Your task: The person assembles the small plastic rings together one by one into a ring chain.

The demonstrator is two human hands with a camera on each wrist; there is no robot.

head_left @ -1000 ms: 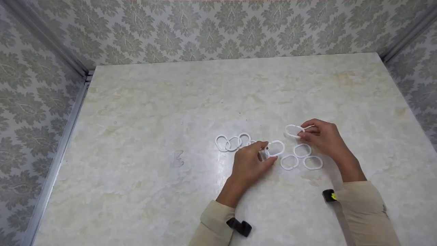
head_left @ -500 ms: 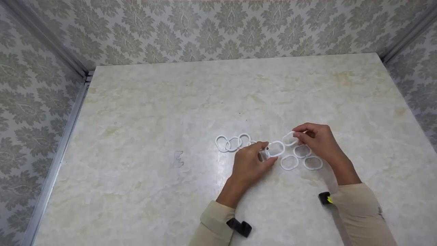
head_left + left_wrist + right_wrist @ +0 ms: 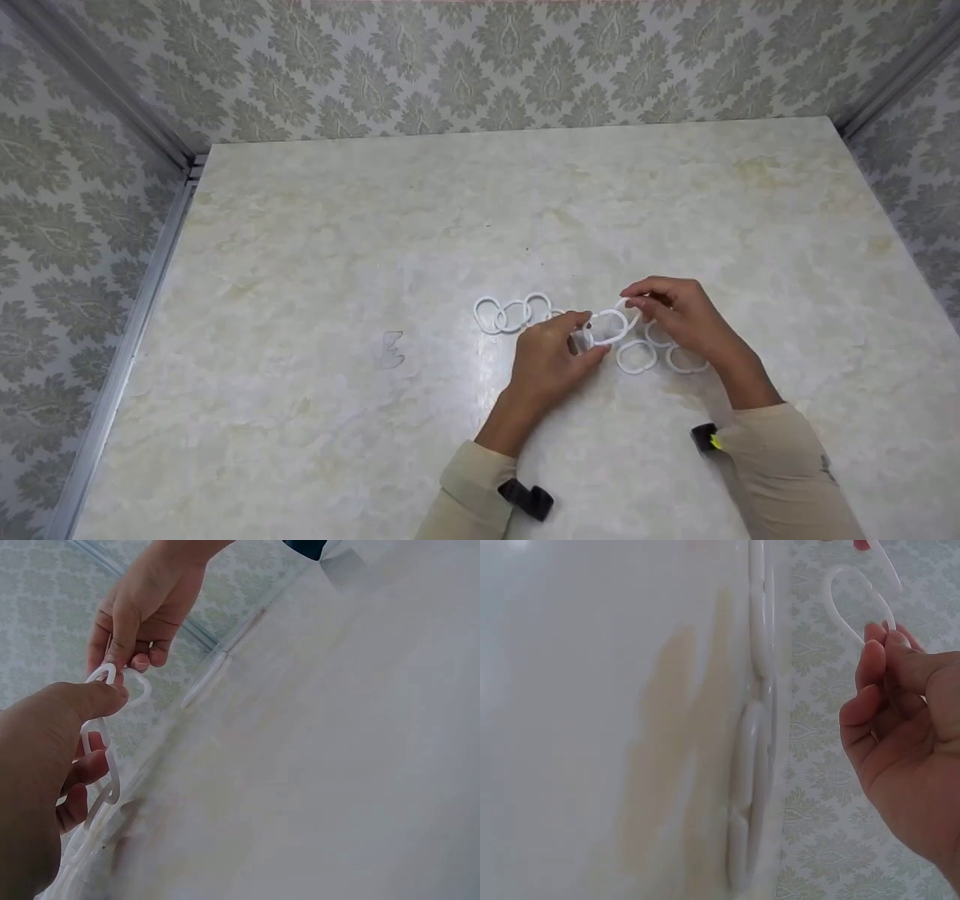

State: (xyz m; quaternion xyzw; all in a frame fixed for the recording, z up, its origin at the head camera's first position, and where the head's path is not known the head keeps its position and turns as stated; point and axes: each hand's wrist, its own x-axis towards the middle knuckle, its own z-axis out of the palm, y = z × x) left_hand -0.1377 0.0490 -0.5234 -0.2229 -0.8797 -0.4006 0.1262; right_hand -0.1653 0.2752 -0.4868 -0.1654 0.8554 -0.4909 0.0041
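My left hand (image 3: 551, 356) pinches a white plastic oval ring (image 3: 625, 324) between fingers and thumb. This ring appears joined to a chain of white rings (image 3: 476, 309) that trails leftward on the table, partly hidden behind the hand. With thumb and fingertips my right hand (image 3: 675, 315) pinches another white oval ring (image 3: 829, 594), tilted up at the right side of the first one. In the left wrist view the two held rings meet or overlap; whether they are linked I cannot tell. Several loose white rings (image 3: 619, 358) lie below the right hand, some partly covered by it.
The pale marbled table (image 3: 337, 225) spreads around both hands. A faint jagged outline mark (image 3: 392, 350) is on its surface at left. Patterned walls (image 3: 510, 67) border the back and sides. Black wrist devices (image 3: 526, 498) sit at both sleeves.
My right hand has moved left and slightly down, bringing its ring from apart to against the ring in my left hand. My left hand has stayed almost still.
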